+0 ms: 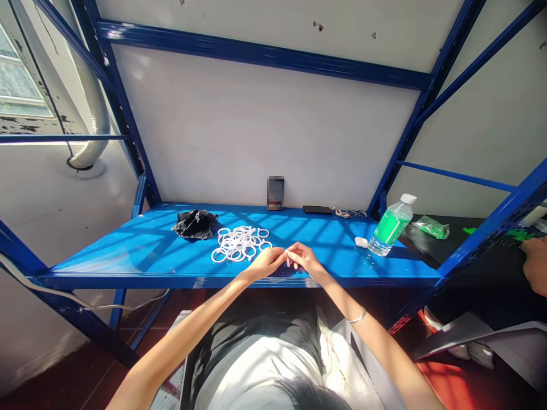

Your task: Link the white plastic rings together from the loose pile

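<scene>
A loose pile of white plastic rings (241, 244) lies on the blue shelf table (141, 256). Just right of the pile, above the table's front edge, my left hand (268, 262) and my right hand (305, 261) meet at the fingertips. Both are closed in a pinch, with a small white piece (288, 260) showing between them. Its shape is mostly covered by the fingers, so I cannot tell whether it is one of the rings. My right wrist wears a thin bracelet (358, 316).
Left of the rings sits a crumpled black plastic bag (195, 224). A water bottle (392, 225) and a small white case (361, 242) stand to the right. At the back are a blurred dark box (276, 193), a black phone-like slab (317, 210) and a cable (348, 213). Another person's hand (536, 265) shows far right.
</scene>
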### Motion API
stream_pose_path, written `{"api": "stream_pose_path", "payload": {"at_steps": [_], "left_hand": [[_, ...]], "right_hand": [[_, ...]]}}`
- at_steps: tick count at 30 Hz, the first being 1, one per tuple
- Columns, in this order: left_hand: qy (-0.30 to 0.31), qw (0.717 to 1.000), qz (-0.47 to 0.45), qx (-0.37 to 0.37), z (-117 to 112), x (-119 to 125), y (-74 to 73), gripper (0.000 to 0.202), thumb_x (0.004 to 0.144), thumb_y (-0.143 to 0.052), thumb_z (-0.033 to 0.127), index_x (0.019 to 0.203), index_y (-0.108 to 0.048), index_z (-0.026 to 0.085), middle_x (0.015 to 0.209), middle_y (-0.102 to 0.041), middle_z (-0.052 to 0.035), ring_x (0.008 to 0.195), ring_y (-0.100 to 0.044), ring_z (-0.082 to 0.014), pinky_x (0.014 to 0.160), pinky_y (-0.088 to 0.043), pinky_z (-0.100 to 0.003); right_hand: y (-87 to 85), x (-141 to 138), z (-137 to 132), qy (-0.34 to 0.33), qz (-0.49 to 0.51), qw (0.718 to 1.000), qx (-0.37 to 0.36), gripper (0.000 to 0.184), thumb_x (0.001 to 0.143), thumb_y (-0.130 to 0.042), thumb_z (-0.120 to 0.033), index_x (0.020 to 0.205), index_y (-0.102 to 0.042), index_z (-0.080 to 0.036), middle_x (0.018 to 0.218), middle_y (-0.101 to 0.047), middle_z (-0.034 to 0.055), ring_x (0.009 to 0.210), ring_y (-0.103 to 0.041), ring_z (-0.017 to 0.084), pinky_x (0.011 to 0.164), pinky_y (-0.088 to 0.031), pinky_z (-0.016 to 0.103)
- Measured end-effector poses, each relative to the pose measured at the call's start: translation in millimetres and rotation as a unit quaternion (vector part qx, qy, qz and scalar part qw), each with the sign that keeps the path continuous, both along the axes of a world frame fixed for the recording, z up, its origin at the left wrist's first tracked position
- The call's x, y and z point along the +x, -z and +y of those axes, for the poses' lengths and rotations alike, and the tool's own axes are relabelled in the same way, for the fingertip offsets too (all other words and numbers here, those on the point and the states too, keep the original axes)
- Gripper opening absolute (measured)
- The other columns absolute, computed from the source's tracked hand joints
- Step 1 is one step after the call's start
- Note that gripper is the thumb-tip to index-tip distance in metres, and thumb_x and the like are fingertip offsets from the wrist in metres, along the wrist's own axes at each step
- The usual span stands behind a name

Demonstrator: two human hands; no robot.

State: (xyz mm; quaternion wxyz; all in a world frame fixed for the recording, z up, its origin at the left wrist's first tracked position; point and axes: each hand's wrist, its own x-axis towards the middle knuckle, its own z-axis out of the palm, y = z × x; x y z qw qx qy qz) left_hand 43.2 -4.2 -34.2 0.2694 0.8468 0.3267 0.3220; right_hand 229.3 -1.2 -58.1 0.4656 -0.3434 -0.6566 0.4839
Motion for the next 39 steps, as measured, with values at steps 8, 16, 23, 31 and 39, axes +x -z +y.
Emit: {"api": "stream_pose_path", "payload": {"at_steps": [8,16,23,31,39], "left_hand": [[0.047,0.996,-0.054,-0.055,7,-3,2.6,0.049,0.095,-0.036,0.054,0.074,-0.058,0.015,0.068,-0.057,-0.0005,0.062,-0.051,-0.0116,0.059,-0.038,-0.022],[0.108,0.978,-0.096,-0.153,18,-5,7.4,0.049,0.092,-0.041,0.058,0.086,-0.059,0.013,0.080,-0.064,-0.0031,0.050,-0.049,-0.0066,0.052,-0.039,-0.020],[0.131,0.964,-0.123,-0.194,24,-5,13.6,0.051,0.087,-0.047,0.063,0.082,-0.058,0.013,0.063,-0.057,0.0010,0.049,-0.049,-0.0081,0.049,-0.038,-0.020],[0.100,0.974,-0.129,-0.155,25,-8,12.1,0.051,0.084,-0.052,0.062,0.076,-0.059,0.012,0.061,-0.053,0.0013,0.059,-0.048,-0.0102,0.058,-0.037,-0.023],[0.115,0.969,-0.136,-0.169,24,-10,10.7,0.043,0.084,-0.056,0.055,0.075,-0.061,0.013,0.063,-0.054,0.0013,0.062,-0.048,-0.0105,0.061,-0.037,-0.023]], "right_hand": [[-6.0,-4,-9,0.074,-0.048,0.994,0.065,0.029,0.081,-0.065,-0.047,0.084,-0.061,-0.019,0.077,-0.065,0.0025,0.070,-0.060,0.014,0.052,-0.042,0.022],[-6.9,-6,-8,0.103,-0.034,0.990,0.086,0.030,0.079,-0.066,-0.050,0.082,-0.061,-0.020,0.095,-0.060,0.0043,0.070,-0.057,0.013,0.048,-0.040,0.021],[-6.7,-2,-3,0.045,-0.002,0.999,-0.030,0.038,0.075,-0.068,-0.055,0.082,-0.057,-0.019,0.068,-0.061,-0.0012,0.051,-0.052,0.009,0.044,-0.033,0.020],[-11.3,3,-4,0.002,0.027,0.999,-0.043,0.034,0.072,-0.074,-0.049,0.079,-0.059,-0.019,0.068,-0.060,-0.0025,0.054,-0.050,0.008,0.050,-0.038,0.021],[-16.5,3,-7,-0.025,0.019,0.998,-0.054,0.033,0.069,-0.078,-0.044,0.078,-0.061,-0.018,0.070,-0.059,-0.0025,0.059,-0.050,0.008,0.056,-0.042,0.022]]}}
